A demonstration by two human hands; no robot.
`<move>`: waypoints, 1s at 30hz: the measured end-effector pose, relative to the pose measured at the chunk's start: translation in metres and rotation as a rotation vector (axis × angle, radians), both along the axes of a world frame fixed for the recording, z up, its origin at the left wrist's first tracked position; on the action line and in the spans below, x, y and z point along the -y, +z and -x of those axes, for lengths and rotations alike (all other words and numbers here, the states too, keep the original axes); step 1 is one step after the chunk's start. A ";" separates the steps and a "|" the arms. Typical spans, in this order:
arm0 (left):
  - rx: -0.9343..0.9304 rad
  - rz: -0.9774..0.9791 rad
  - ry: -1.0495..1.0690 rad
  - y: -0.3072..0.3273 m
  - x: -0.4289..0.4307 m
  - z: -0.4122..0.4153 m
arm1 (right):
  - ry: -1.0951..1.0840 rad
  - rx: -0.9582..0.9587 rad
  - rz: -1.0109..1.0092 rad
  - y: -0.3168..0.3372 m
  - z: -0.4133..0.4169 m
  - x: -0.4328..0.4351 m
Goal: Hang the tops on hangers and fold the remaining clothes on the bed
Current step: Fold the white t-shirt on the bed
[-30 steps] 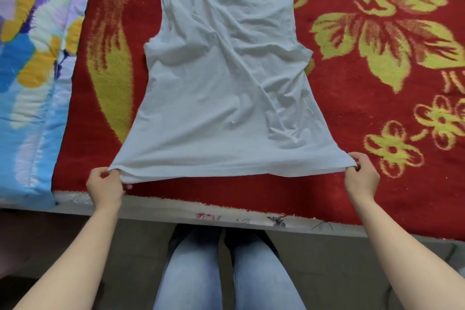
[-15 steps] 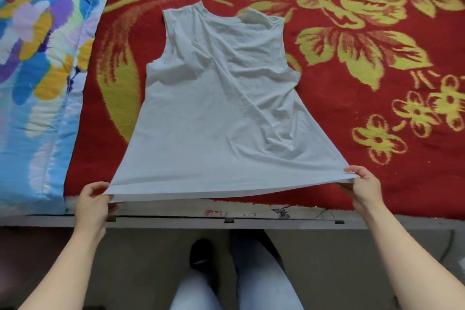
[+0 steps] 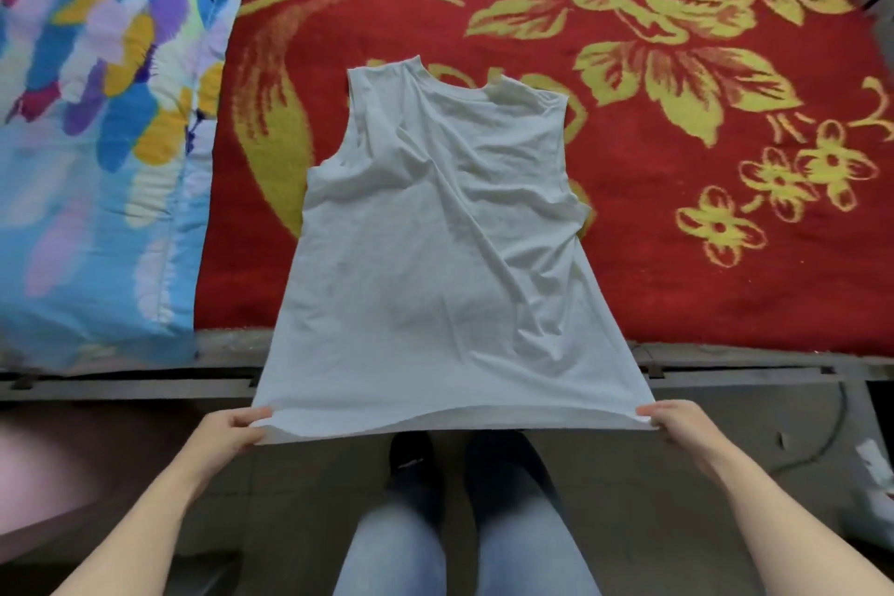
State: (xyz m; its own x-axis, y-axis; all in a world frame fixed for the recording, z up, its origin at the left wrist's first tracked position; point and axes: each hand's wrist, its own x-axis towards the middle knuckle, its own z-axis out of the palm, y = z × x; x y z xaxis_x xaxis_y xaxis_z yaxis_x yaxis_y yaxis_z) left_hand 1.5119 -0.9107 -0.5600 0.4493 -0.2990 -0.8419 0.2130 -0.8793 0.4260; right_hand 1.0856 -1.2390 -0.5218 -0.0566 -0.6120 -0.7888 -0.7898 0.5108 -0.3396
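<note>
Two hands: left hand point(image 3: 227, 433), right hand point(image 3: 677, 423), each pinching a hem corner
Sleeveless top point(image 3: 435, 257): stretched taut, shoulders resting on red bedspread point(image 3: 725, 295)

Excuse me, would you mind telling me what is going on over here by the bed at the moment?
A person standing at the bed's edge holds a pale grey sleeveless fabric top by its bottom hem. The left hand pinches one corner and the right hand the other. The hem is stretched out past the bed edge, while the neck and shoulders lie on the red blanket with yellow flowers. A blue multicoloured quilt lies to the left. No hanger shows in this view.
</note>
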 end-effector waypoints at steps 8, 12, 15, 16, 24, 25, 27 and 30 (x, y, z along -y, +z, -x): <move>0.279 0.012 -0.099 -0.006 0.062 -0.010 | 0.144 -0.047 0.105 -0.001 -0.063 0.015; 0.352 0.055 -0.126 -0.002 0.112 -0.023 | 0.176 -0.011 0.126 -0.004 -0.094 0.044; 0.408 0.080 -0.147 0.002 0.155 -0.035 | 0.204 -0.005 0.155 -0.006 -0.117 0.073; 0.428 0.094 -0.158 0.002 0.175 -0.041 | 0.211 -0.007 0.167 -0.008 -0.128 0.089; 0.472 0.159 -0.125 -0.013 0.312 -0.098 | 0.345 0.015 0.296 -0.030 -0.202 0.227; 0.483 0.156 -0.131 -0.016 0.325 -0.107 | 0.378 0.006 0.308 -0.031 -0.213 0.243; 0.515 0.151 -0.139 -0.026 0.356 -0.128 | 0.463 -0.013 0.345 -0.040 -0.236 0.281; 0.538 0.135 -0.115 -0.036 0.391 -0.151 | 0.510 -0.037 0.390 -0.055 -0.266 0.323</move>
